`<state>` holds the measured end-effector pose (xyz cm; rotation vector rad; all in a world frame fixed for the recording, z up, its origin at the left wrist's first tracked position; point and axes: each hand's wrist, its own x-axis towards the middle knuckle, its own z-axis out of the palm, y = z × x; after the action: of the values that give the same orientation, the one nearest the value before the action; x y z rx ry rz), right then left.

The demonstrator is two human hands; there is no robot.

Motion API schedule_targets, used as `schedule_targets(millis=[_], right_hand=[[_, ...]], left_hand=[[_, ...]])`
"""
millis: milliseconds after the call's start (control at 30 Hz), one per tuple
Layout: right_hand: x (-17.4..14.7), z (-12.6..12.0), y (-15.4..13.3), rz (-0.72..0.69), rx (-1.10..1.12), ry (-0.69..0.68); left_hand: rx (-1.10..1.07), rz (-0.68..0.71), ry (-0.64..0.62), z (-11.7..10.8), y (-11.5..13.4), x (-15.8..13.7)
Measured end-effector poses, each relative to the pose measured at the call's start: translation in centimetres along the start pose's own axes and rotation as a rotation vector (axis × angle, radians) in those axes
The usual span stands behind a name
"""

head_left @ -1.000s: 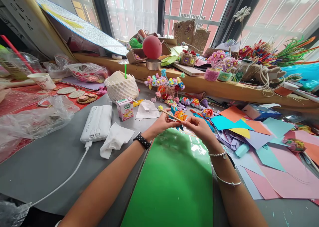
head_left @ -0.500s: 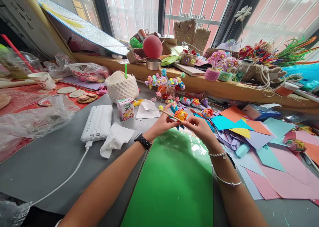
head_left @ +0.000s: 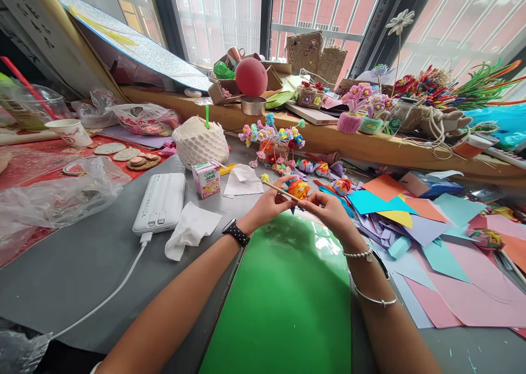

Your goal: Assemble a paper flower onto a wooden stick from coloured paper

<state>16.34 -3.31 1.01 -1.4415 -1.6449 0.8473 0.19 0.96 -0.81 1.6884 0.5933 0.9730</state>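
Thin stick (head_left: 280, 190), one, slanting over the green mat's (head_left: 283, 297) far end; pinched by left hand (head_left: 267, 205) and right hand (head_left: 329, 212). Orange paper flower (head_left: 298, 189), just behind, apparently shaped already; joining to the stick perhaps outstanding, cannot tell. Folded flowers (head_left: 321, 168), beyond. Loose coloured paper (head_left: 472, 286), crowding the right. Crumpled tissue (head_left: 191, 229), drink carton (head_left: 206, 180), power bank (head_left: 160, 199): left, on grey desk (head_left: 110, 253).

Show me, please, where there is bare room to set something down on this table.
The green mat lies bare between the left arm and the right arm. Grey table is bare between the bag, the power bank and the cable. Papers crowd the right; flowers crowd the table beyond the left hand and right hand.
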Motion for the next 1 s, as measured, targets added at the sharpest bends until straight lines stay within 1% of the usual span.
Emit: schedule_targets(millis=[167,533,700,1000], right_hand=[[-0.03,0.0,-0.04,-0.012,-0.01,0.004],[0.05,0.03,0.33,-0.008,-0.028,-0.011],[0.04,0.02,0.26,-0.006,-0.059,-0.016],[0.11,0.01,0.34,0.005,-0.071,-0.031]], left_hand=[[0.008,0.003,0.003,0.04,0.33,-0.03],[0.064,-0.014,0.006,0.08,0.09,-0.05],[0.056,-0.007,0.003,0.13,0.18,-0.08],[0.036,-0.038,-0.018,0.18,0.3,-0.14]])
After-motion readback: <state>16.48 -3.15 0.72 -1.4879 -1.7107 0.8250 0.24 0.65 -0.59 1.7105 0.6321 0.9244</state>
